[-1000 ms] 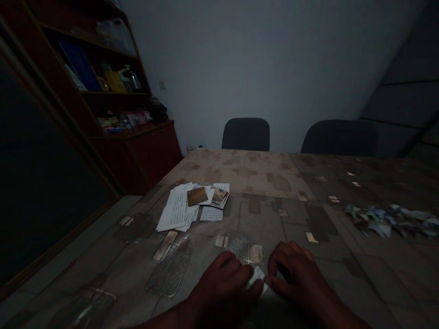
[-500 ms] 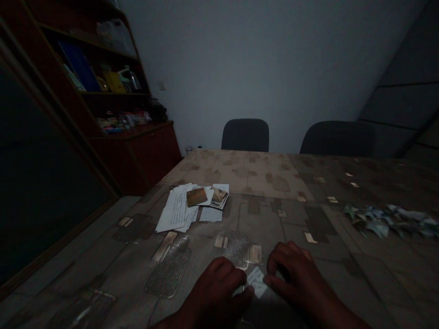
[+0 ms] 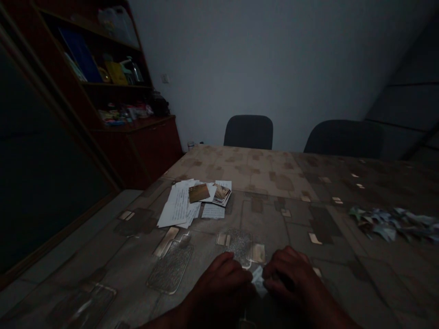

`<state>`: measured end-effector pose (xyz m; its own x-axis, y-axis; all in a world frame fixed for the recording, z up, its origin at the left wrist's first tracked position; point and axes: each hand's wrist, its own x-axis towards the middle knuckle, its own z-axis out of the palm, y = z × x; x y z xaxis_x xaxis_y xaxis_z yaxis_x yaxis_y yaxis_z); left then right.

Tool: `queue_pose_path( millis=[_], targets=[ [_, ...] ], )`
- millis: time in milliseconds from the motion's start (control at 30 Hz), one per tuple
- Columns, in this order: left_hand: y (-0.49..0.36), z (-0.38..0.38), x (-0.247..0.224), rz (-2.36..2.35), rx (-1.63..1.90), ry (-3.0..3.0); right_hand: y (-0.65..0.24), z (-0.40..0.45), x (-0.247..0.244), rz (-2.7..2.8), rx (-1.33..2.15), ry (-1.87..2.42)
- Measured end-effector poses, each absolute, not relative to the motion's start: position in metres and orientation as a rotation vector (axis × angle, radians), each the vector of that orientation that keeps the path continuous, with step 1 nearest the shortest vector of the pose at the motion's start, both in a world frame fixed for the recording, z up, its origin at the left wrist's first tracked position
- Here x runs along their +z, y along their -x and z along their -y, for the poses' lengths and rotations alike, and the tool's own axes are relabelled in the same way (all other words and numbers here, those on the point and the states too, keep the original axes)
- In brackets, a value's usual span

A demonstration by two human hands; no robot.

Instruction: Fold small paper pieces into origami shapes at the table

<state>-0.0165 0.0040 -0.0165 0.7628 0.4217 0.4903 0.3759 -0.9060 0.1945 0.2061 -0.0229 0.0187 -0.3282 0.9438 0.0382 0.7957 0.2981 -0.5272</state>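
Note:
Near the table's front edge, a small piece of white paper [image 3: 259, 279] shows between my two hands. My left hand [image 3: 224, 281] is closed on its left side, the fingers bent and pressed together at the paper. From the right, my right hand [image 3: 291, 276] pinches the paper between thumb and fingers. Part of the paper is hidden under the fingertips, and the dim light hides its folds.
A stack of printed sheets [image 3: 174, 210] with a brown card [image 3: 199, 193] and pictures on top lies ahead on the patterned tablecloth [image 3: 206, 167]. Several crumpled or folded papers [image 3: 387, 224] lie at the right. Two chairs [image 3: 248, 132] stand behind the table; a shelf cabinet [image 3: 151, 146] is at left.
My hands have come closer together, and less of the paper shows between them. My right fingers have closed down onto it. The view has shifted slightly.

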Motion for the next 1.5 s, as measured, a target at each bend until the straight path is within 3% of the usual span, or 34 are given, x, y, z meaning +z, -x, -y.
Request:
queue_pose_path(
  millis=[400,967,1500],
  targets=[
    [0.015,-0.004,-0.019,-0.651,0.856,-2.897,-0.21,0.026,0.007,2.249,0.591,1.421],
    [0.015,-0.004,-0.025,-0.655,0.797,-2.931,-0.2,0.018,0.016,2.234,0.574,1.693],
    [0.011,-0.006,-0.021,-0.647,0.879,-3.002,-0.201,0.016,0.015,2.21,0.626,1.663]
  ],
)
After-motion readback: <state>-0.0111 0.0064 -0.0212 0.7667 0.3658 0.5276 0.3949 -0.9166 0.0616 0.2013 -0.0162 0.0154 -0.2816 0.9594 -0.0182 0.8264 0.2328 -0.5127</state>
